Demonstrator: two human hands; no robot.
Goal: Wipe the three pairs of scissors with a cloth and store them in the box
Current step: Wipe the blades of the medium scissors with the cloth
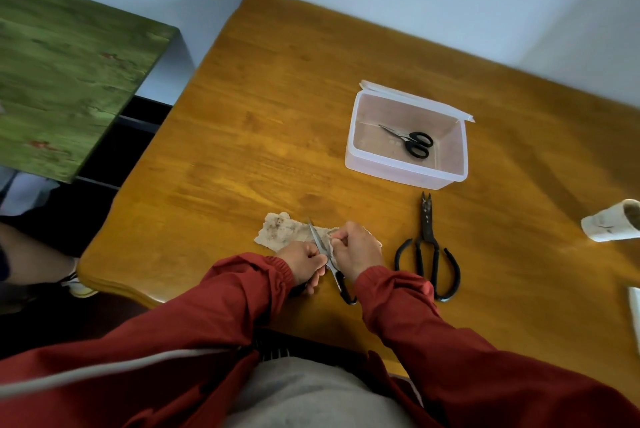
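On the table my left hand is gripping the scissors while my right hand is pinching the cloth on their blade, risking a cut if it slips.

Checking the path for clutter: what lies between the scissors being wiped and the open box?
From the held scissors to the box, only bare table, in the head view. The big black scissors lie right of that stretch.
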